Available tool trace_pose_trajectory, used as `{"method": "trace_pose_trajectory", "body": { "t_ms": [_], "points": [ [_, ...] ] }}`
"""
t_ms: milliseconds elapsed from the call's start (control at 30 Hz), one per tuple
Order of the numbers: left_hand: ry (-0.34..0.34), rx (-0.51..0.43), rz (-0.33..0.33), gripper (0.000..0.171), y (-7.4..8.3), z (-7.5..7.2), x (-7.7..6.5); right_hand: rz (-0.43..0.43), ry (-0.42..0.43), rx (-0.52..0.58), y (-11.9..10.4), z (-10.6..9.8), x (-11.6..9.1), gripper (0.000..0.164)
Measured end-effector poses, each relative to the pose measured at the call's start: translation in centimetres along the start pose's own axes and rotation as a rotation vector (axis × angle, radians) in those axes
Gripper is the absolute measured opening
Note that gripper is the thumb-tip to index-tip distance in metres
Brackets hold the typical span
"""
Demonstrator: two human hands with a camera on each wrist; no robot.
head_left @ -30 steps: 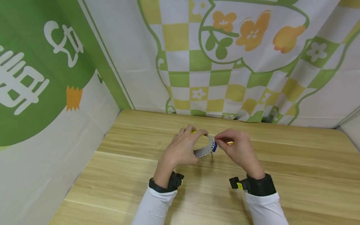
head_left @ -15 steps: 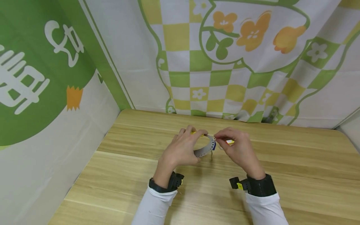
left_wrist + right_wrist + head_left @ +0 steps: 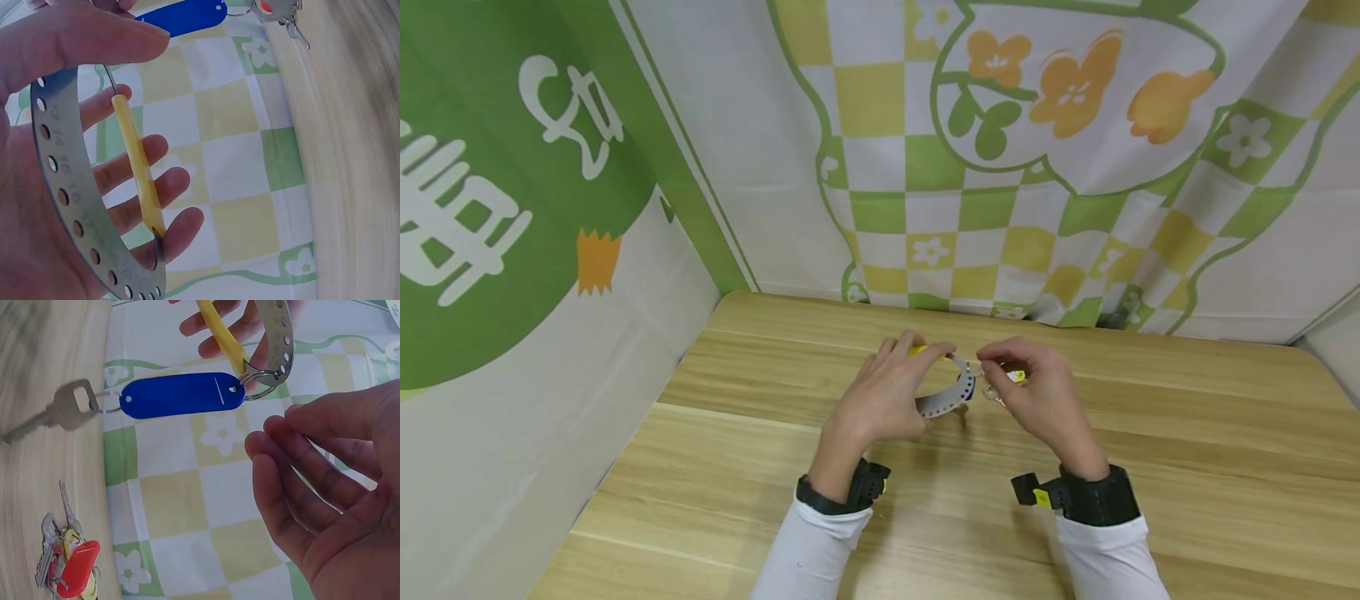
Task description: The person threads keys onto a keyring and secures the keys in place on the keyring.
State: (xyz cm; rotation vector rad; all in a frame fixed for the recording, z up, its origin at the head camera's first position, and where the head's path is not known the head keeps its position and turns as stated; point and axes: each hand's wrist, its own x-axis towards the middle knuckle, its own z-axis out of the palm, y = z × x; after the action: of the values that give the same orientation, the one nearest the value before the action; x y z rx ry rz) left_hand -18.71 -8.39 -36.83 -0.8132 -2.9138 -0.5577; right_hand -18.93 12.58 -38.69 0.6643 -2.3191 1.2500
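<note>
My left hand (image 3: 880, 396) grips a curved metal key holder (image 3: 75, 181) with numbered holes and a yellow handle (image 3: 137, 165). The left wrist view has the plate across the palm and the fingers behind the handle. From the plate's end hangs a split ring (image 3: 262, 395), threaded through a hole. A blue key tag (image 3: 181, 397) is on that ring, with one key (image 3: 70, 409) at its other end. Just beside the ring, my right hand (image 3: 1037, 387) has loosely bent fingers, thumb near the fingertips. Nothing shows between them in the right wrist view.
On the wooden table (image 3: 1187, 467), past the right hand, lies a bunch of keys (image 3: 47, 550) with a red tag (image 3: 80, 569) and something yellow. A checkered curtain (image 3: 925, 208) hangs along the table's back edge, and a green-and-white sheet (image 3: 647, 333) at the left.
The right fingertips have drawn slightly right, away from the holder's end. The holder has turned a little, and less of the blue tag shows. My left hand stays almost still.
</note>
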Motion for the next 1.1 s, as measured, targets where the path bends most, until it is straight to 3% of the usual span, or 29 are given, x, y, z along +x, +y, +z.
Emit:
{"method": "trace_pose_trajectory", "body": {
  "t_ms": [467,1100],
  "points": [
    [0.042,0.059,-0.068,0.102,-0.4,-0.4,0.0,0.082,0.009,-0.015,0.5,-0.5,0.1,0.013],
    [0.058,0.018,-0.087,0.091,-0.9,-0.6,-0.3,0.398,-0.154,-0.253,4.1,-3.1,-1.1,0.016]
  ]
}}
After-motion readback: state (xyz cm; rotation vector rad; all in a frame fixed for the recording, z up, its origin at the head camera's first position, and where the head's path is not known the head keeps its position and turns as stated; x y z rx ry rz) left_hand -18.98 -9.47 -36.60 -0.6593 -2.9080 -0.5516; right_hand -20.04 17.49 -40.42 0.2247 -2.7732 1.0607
